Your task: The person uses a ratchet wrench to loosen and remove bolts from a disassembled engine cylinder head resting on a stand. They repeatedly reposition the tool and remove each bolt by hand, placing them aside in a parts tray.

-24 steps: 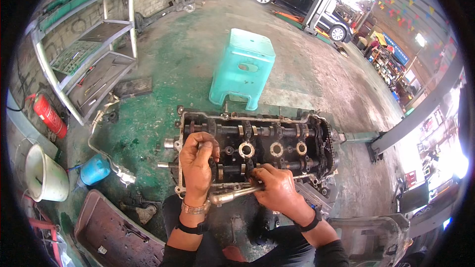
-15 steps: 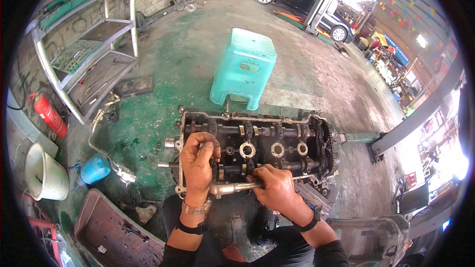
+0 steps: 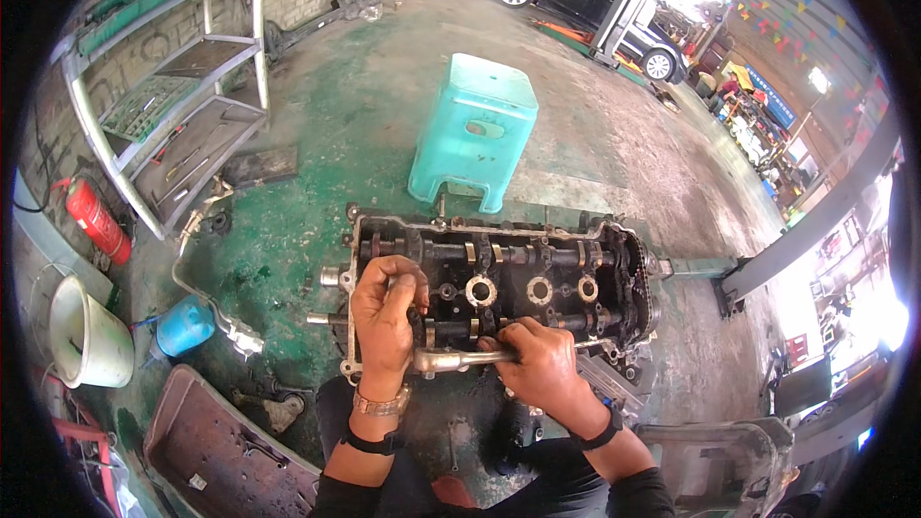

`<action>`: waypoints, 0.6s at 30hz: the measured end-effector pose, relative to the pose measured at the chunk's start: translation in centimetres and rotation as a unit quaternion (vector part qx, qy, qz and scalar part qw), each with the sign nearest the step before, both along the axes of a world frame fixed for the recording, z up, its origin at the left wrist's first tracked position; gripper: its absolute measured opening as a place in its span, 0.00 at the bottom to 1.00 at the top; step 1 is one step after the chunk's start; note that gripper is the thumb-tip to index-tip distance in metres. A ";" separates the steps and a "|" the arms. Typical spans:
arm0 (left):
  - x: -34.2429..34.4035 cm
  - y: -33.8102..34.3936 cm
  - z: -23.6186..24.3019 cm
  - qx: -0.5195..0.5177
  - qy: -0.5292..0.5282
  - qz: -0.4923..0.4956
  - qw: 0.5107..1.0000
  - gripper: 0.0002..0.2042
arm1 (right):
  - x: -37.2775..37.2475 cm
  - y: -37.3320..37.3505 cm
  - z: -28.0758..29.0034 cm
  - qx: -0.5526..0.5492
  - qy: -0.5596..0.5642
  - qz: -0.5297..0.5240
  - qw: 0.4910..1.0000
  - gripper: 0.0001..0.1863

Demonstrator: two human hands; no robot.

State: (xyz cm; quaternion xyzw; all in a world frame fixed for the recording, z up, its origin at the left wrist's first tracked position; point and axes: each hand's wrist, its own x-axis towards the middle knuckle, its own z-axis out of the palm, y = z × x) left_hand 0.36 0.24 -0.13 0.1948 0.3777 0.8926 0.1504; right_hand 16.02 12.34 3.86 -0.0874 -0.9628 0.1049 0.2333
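A cylinder head with camshafts point(image 3: 508, 273) lies in front of me, its timing chain at the right end. My right hand point(image 3: 539, 364) is closed around the handle of a metal ratchet wrench point(image 3: 460, 360). The wrench lies roughly level over the cylinder head's near edge, with its thicker end to the left, close beside my left wrist. My left hand point(image 3: 386, 312) is held above the left part of the cylinder head, thumb and fingers pressed together. What they pinch, if anything, is hidden behind the fingers.
A turquoise plastic stool point(image 3: 475, 134) stands just beyond the cylinder head. At left are a metal shelf rack point(image 3: 125, 173), a red fire extinguisher point(image 3: 96, 221), a white bucket point(image 3: 91, 336), a blue container point(image 3: 184, 326) and a brown tray point(image 3: 177, 412). A lift post point(image 3: 796, 221) rises at right.
My right hand and the ratchet wrench have shifted slightly to the right. My left hand stays nearly in place.
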 end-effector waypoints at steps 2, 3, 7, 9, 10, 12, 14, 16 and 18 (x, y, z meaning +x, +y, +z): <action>0.0 -0.1 -0.1 -0.010 0.009 0.006 1.000 0.03 | 0.0 -0.1 -0.2 0.007 0.003 0.004 1.000 0.11; 0.0 -0.1 -0.1 -0.007 0.014 0.006 1.000 0.03 | 0.0 -0.1 -0.2 0.003 0.001 0.004 1.000 0.10; -0.2 0.0 -0.3 -0.002 0.018 0.010 1.000 0.04 | 0.2 -0.3 -0.4 -0.018 0.011 0.011 1.000 0.10; -0.2 0.0 -0.3 0.001 0.015 0.013 1.000 0.05 | 0.3 -0.3 -0.5 -0.020 0.014 0.011 1.000 0.10; -0.2 0.0 -0.3 0.002 0.014 0.015 1.000 0.05 | 0.4 -0.2 -0.4 -0.016 0.012 0.009 1.000 0.11; -0.2 0.1 -0.3 0.002 0.010 0.012 1.000 0.04 | 0.5 -0.1 -0.4 -0.014 0.006 0.001 1.000 0.11; -0.2 0.0 -0.3 0.002 0.004 0.003 1.000 0.03 | 0.4 0.0 -0.5 -0.016 -0.003 -0.007 1.000 0.13; -0.2 0.0 -0.2 0.000 0.004 0.001 1.000 0.03 | 0.2 -0.2 -0.6 -0.018 0.006 -0.011 1.000 0.13; -0.2 0.0 -0.2 0.001 0.004 0.000 1.000 0.03 | 0.0 -0.3 -0.7 -0.016 0.010 -0.009 1.000 0.14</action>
